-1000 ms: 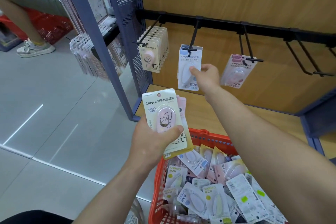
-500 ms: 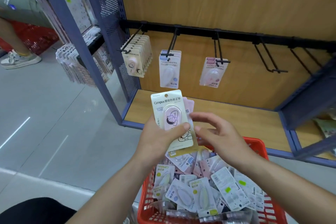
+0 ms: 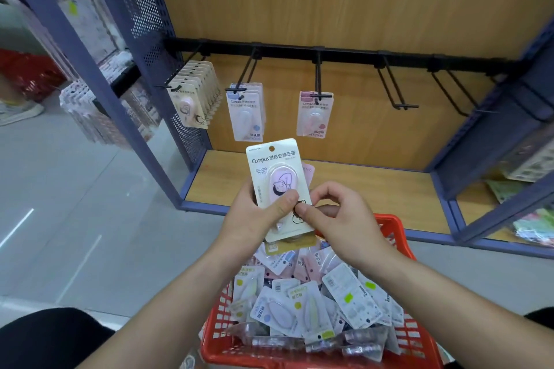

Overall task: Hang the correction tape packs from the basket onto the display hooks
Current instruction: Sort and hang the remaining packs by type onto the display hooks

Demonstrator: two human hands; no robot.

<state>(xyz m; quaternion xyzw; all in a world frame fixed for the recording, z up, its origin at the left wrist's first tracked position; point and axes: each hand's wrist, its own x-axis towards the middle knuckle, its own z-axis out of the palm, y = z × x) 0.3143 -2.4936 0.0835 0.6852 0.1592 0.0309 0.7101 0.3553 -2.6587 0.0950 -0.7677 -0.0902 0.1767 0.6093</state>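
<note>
Left hand (image 3: 254,219) is wrapped round a small stack of correction tape packs (image 3: 274,177), thumb pressed across the front card and fingers curled behind, holding it upright. The front card is cream with a pink dispenser and a little cartoon figure. A pink card peeks out behind it at about 2 o'clock, and a yellowish one sticks out underneath. Right hand (image 3: 344,225) comes in from 3 o'clock with thumb and forefinger pinched on the stack's lower right edge (can't tell which card it actually has), other fingers curled loosely.

Straight down at 6 o'clock from the hands is the red basket (image 3: 400,229), heaped with loose packs (image 3: 299,305), mostly white, pink and blue, lying every which way.

Up at 12 o'clock a black rail (image 3: 344,54) runs across the wooden back panel with the display hooks on it. The one at 11 o'clock is full of cream packs (image 3: 195,105), the next has a few blue packs (image 3: 247,115), and the one just right of 12 has pink packs (image 3: 314,115). Two bare hooks (image 3: 395,93) sit out towards 1 and 2 o'clock. Wooden shelf (image 3: 374,186) runs under all that, just behind the hands, and a blue perforated panel (image 3: 141,9) closes off the bay at 10 o'clock.
</note>
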